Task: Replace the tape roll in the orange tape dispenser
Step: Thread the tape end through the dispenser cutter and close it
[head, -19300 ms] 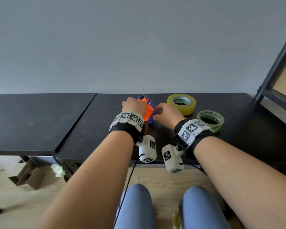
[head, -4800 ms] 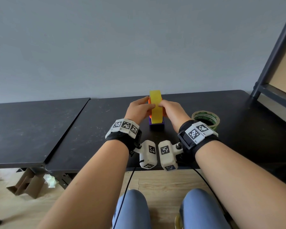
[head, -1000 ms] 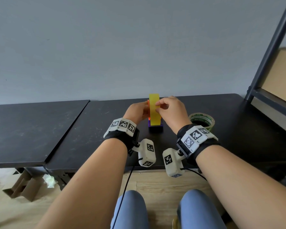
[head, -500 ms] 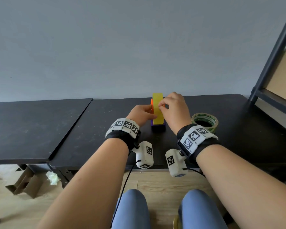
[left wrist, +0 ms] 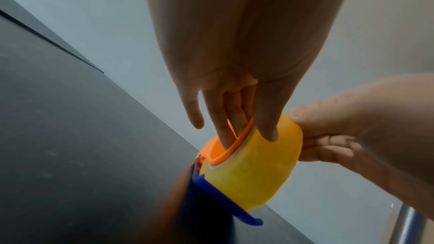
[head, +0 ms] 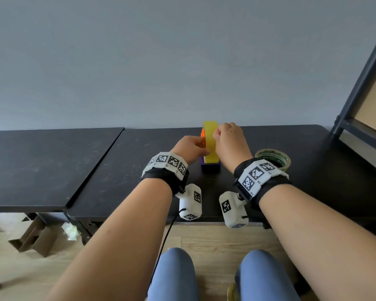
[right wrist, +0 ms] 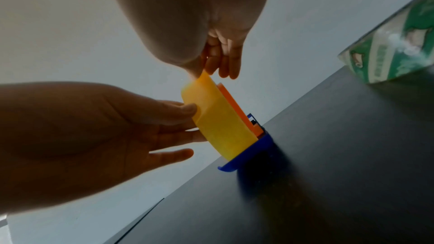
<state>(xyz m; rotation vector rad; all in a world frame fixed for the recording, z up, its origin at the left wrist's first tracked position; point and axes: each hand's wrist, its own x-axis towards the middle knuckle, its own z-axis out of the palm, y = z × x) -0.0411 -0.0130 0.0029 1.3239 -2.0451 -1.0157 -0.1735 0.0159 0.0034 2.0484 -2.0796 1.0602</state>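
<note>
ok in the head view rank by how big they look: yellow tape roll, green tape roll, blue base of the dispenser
1. yellow tape roll, standing on edge between the hands, partly hidden by them
2. green tape roll, lying flat, partly hidden behind the right wrist band, so this ranking against the yellow one is unsure
3. blue base, clearly smallest

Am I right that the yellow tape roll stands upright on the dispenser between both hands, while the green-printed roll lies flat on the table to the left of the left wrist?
Not quite: the green-printed roll lies flat on the table to the right of the right hand, as the head view shows. The yellow tape roll does stand upright on the dispenser, with the left hand on its other side.
</note>
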